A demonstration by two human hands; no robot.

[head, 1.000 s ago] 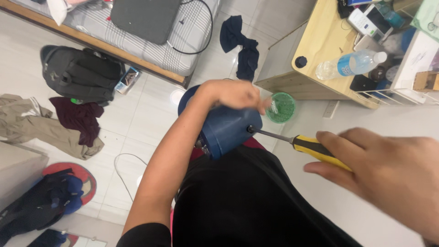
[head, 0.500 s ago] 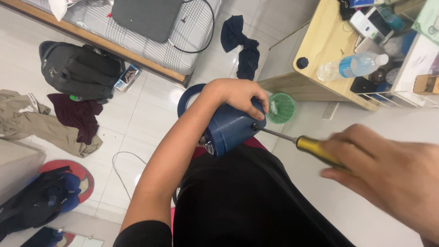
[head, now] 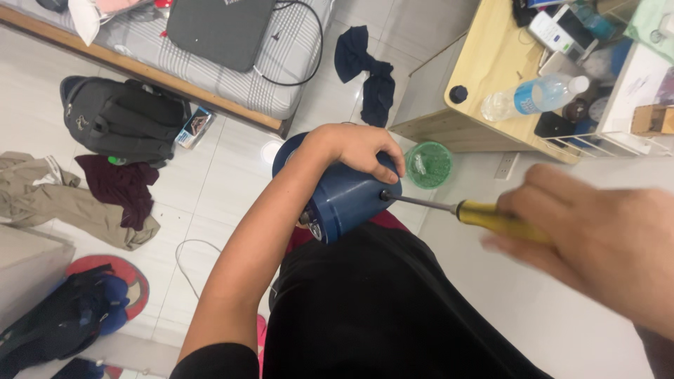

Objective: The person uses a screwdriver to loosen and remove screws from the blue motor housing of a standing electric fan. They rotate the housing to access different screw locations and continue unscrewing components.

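My left hand (head: 358, 151) grips a blue cylindrical housing (head: 344, 200) from above and holds it over my lap. My right hand (head: 604, 238), large and blurred at the right edge, is closed around the yellow handle of a screwdriver (head: 484, 216). The metal shaft runs left and its tip meets the flat side of the blue housing near my left thumb. My black clothing (head: 379, 302) fills the lower middle of the view.
A wooden desk (head: 491, 77) at the upper right carries a water bottle (head: 533, 95) and small items. A green basket (head: 428, 165) stands on the tiled floor. A black backpack (head: 123, 119), scattered clothes (head: 77, 200) and a mattress with a laptop (head: 217, 28) lie to the left.
The screwdriver tip has stayed at the blue housing while my right hand shifted on the handle and blurred. The housing sits slightly lower in view.
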